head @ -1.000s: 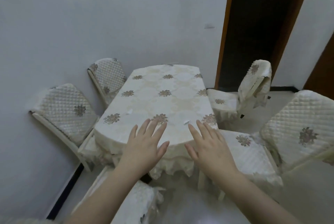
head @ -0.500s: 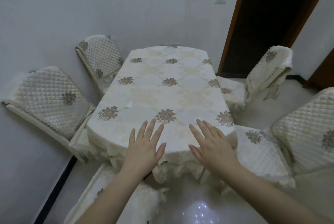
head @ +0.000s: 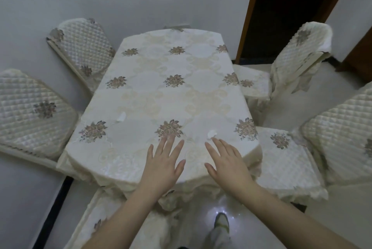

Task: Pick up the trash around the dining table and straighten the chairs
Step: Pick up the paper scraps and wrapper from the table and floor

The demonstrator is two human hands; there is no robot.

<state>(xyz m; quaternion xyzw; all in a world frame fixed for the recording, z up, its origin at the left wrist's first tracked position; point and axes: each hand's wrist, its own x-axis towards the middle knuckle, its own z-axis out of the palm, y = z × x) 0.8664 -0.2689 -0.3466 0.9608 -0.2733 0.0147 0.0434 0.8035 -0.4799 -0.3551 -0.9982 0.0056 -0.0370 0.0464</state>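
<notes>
The dining table (head: 167, 91) wears a cream cloth with brown flower motifs. Two small white scraps of trash lie on it: one scrap (head: 212, 133) just past the fingertips of my right hand (head: 225, 161), another scrap (head: 121, 117) toward the left side. My left hand (head: 164, 163) hovers flat over the near edge, fingers spread, holding nothing. My right hand is also spread and empty. Quilted cream chairs ring the table: two on the left (head: 34, 112) (head: 84, 47), two on the right (head: 300, 55) (head: 338, 134), turned at uneven angles.
A chair seat (head: 96, 220) pokes out under the near edge by my left arm. A dark open doorway (head: 291, 7) with a wooden frame stands at the back right. White walls close the left and back. My foot (head: 220, 226) stands on glossy floor.
I have stepped closer and look down more steeply at the table. Both hands have come forward over the near edge, and my right fingertips now lie close to the right scrap.
</notes>
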